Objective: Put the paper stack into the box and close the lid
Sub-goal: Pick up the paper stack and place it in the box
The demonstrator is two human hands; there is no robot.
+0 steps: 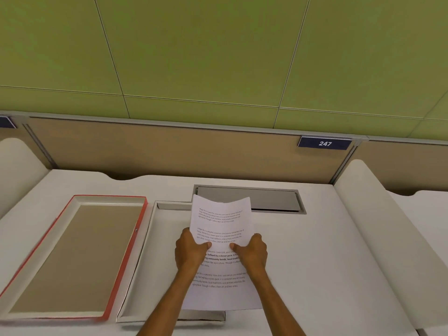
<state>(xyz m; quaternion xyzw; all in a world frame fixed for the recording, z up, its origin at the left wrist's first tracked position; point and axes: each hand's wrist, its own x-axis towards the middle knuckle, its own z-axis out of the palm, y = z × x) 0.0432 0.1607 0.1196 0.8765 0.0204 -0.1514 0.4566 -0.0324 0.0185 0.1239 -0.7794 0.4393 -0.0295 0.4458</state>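
A white paper stack (219, 221) with printed text is held above the desk, its top edge curling. My left hand (190, 252) grips its left side and my right hand (252, 251) grips its right side, thumbs on top. Under and left of the paper lies the open white box (155, 251), shallow and empty where visible; the paper covers its right part. The red-edged lid (80, 253) lies upside down to the left of the box, brown inside.
All of this lies on a white desk (327, 263) with a grey cable hatch (266, 198) behind the paper. Tan partition panels rise at the back, with a "247" sign (324, 143). White curved dividers stand at both sides.
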